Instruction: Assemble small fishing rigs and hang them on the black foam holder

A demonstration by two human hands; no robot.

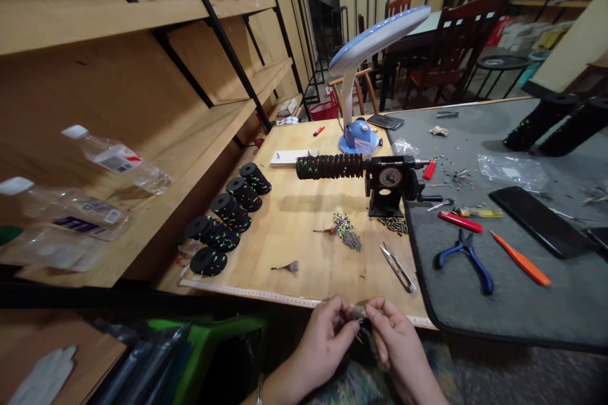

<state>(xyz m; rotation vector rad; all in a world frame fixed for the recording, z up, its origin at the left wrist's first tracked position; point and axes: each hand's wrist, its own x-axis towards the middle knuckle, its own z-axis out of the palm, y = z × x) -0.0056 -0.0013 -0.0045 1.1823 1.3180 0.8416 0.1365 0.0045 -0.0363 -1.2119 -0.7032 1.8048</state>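
My left hand (327, 335) and my right hand (396, 338) meet just below the table's near edge. Both have their fingertips pinched together on a tiny dark item (361, 323) between them, too small to name. On the wooden tabletop (304, 215) above the hands lie a small pile of coloured hooks or beads (346, 230) and metal snips (398, 267). A black clamp device (389, 183) holds a black foam spool (330, 166) with neon flecks out to the left.
Several black foam spools (228, 218) sit in a row at the left. A blue desk lamp (361, 76) stands at the back. On the grey mat (513, 291) lie blue pliers (468, 254), an orange tool (520, 258), a red tool (460, 222) and a phone (541, 220). Shelves with plastic bottles (114, 158) run along the left.
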